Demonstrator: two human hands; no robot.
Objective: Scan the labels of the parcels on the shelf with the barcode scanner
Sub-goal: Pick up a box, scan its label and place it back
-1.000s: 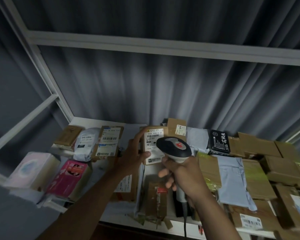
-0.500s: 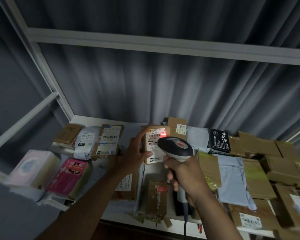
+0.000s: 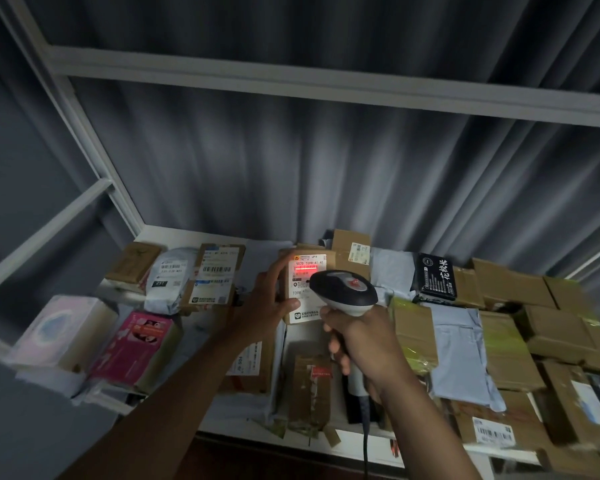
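The small brown cardboard parcel with a white printed label (image 3: 303, 289) stands tilted up near the middle of the white metal shelf (image 3: 174, 233), with its label facing me. My left hand (image 3: 264, 306) is closed around its left edge, the thumb across the lower part of the label and the fingers behind the box. My right hand (image 3: 364, 344) is wrapped tight around the handle of the grey and white barcode scanner (image 3: 343, 292), and the head of the scanner is just in front of the right part of the label, so it hides that part. A red line of light lies across the upper part of the label, under the first row of printed numbers. A dark cable hangs from the bottom of the handle. To the left of my parcel lie a flat brown box with a big white barcode label (image 3: 215, 278) and a white plastic mailer bag (image 3: 170, 278), and closer to me there is a pink printed carton (image 3: 136, 344). To the right I see a black packet with white characters (image 3: 435, 275), a pale blue mailer bag (image 3: 461, 355) and many plain brown boxes; their labels are too blurred for me to read. Behind the shelf hangs a grey pleated curtain (image 3: 291, 168).
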